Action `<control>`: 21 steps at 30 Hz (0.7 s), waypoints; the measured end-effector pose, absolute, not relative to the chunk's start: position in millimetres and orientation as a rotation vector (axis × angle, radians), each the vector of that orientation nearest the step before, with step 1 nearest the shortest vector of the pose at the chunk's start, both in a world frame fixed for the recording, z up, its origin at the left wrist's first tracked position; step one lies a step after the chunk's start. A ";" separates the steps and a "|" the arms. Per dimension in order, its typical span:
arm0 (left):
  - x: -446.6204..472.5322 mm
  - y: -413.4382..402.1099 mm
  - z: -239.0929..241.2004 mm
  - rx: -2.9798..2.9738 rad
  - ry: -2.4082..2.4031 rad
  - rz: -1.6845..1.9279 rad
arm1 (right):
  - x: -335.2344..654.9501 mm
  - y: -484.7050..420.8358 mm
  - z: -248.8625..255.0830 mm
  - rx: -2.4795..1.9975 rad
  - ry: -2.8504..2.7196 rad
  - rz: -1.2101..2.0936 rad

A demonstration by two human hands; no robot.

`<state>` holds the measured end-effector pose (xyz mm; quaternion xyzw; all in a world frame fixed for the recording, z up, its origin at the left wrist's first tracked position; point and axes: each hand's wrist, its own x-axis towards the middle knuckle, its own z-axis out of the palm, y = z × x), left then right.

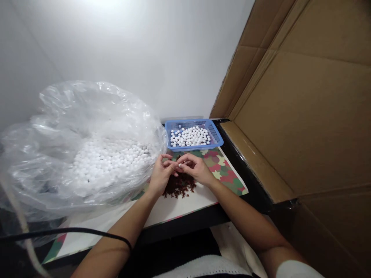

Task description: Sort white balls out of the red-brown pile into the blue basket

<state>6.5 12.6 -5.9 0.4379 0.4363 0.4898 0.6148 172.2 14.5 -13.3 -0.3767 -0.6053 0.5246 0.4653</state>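
My left hand [162, 172] and my right hand [196, 169] meet over the mat, fingertips almost touching. A small white bead-like piece [180, 165] shows between them, pinched by the right thumb and forefinger. The left fingers are closed close against it, and what they hold is hidden. Just below the hands lies a heap of small dark red-brown branched pieces [180, 187]. Behind them, a blue plastic basket [193, 148] holds a spread of round white pieces [191, 136].
On the left a large clear plastic bag [95, 92] lies open, full of white round pieces [107, 162]. A camouflage-patterned mat [232, 175] covers part of the black table. Cardboard [313, 116] walls the right side. A black cord [72, 230] crosses the left forearm.
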 end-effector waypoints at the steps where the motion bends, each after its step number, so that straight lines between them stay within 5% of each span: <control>1: 5.3 13.4 -4.9 1.044 1.025 1.134 | 177.7 16.1 -12.7 -0.931 -1.453 1.315; 6: -0.1 15.9 -8.5 1.052 1.097 1.067 | 211.4 24.5 -17.0 -1.186 -1.516 1.403; 14: 1.3 13.3 -11.6 1.171 1.035 1.025 | 196.1 28.4 -34.5 -1.273 -2.040 0.804; 21: 1.8 13.8 -12.0 1.074 1.088 1.013 | 187.6 26.6 -37.4 -1.269 -2.089 0.667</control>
